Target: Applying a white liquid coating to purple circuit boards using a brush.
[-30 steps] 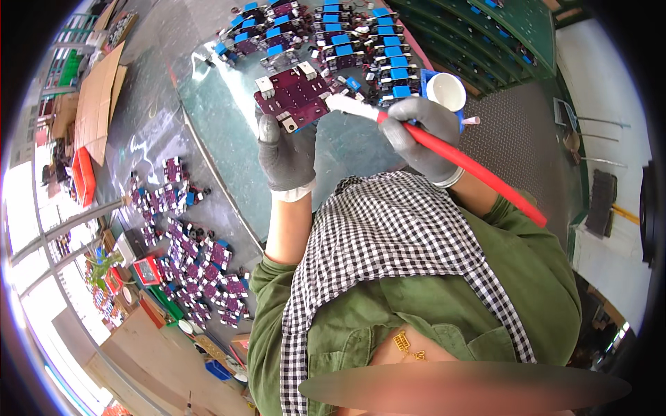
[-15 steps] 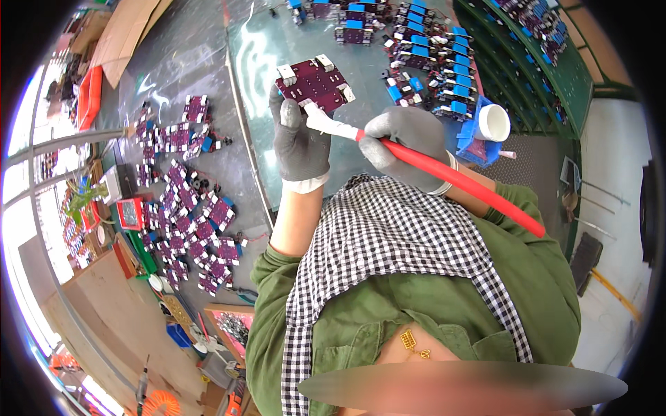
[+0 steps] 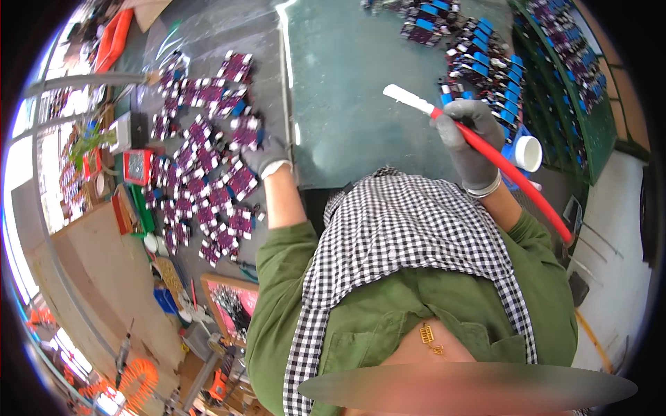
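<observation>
Currently, the right hand [image 3: 473,157] is curled round a brush [image 3: 514,173]; the left hand [image 3: 269,154] touches a board [image 3: 245,132], its grip impossible to tell.

Hands [image 3: 475,142]: 2, gloved. Brush [image 3: 515,173]: 1. Cup [image 3: 528,154]: 1, white. Apron [image 3: 416,236]: 1. Plant [image 3: 87,145]: 1. Purple boards [image 3: 235,66], left pile: dozens, overlapping, no exact count. Blue-topped units [image 3: 480,57], right side: well over ten, some cut off, exact number unclear.

Bright windows [image 3: 21,215], green tabletop [image 3: 347,97], pale wall [image 3: 621,229]
</observation>
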Available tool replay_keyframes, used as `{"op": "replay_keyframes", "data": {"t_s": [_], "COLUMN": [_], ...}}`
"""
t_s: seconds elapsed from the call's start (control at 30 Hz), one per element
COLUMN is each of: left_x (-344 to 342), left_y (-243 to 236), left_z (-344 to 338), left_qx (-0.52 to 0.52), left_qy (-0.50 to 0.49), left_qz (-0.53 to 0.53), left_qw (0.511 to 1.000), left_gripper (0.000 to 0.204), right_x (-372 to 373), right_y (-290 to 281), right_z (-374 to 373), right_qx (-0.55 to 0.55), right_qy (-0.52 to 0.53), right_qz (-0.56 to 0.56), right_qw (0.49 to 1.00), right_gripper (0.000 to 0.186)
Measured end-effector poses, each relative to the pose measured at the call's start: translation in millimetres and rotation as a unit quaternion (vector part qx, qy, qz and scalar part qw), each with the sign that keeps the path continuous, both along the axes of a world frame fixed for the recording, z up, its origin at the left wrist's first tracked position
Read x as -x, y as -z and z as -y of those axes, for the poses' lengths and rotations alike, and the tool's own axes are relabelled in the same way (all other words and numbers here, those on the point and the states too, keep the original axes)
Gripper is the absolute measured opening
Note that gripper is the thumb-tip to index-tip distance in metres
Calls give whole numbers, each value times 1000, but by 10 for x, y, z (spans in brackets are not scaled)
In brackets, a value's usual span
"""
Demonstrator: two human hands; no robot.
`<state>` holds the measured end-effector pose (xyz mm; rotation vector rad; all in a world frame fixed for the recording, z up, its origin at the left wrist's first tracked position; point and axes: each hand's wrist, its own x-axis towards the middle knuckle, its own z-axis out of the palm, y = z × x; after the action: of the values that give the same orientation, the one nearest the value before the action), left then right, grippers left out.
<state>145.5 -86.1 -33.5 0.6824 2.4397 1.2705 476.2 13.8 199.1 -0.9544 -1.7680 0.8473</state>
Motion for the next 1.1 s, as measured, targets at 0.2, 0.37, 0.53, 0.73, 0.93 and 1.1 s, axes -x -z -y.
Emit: {"op": "replay_keyframes", "data": {"t_s": [0.2, 0.37, 0.53, 0.73, 0.93, 1.1], "left_x": [-1223, -2032, -2288, -2147, -2033, -2553], "left_y": [-267, -381, -184, -16, -502, -1070], "left_z": [-971, -2444, -3479, -2918, -2011, -1578], "left_qx": [-100, -117, 200, 178, -21, -196], "left_qy": [-79, 386, 466, 513, 327, 391], "left_qz": [312, -156, -352, -256, 447, 543], "left_qw": [941, 902, 787, 800, 832, 717], "left_gripper": [44, 76, 55, 34, 49, 43], "right_x": [-911, -1909, -2840, -3281, -3297, -2893], "right_y": [-18, -25, 313, 1075, 1044, 529], "right_z": [-281, -273, -259, -373, -338, -303], "right_qx": [-14, -22, 9, 7, -205, -173], "right_qy": [143, 306, 351, 188, 194, 227], "right_qz": [63, 96, 269, 483, 520, 302], "right_qw": [988, 947, 897, 855, 806, 910], "right_gripper": [16, 10, 13, 16, 13, 21]}}
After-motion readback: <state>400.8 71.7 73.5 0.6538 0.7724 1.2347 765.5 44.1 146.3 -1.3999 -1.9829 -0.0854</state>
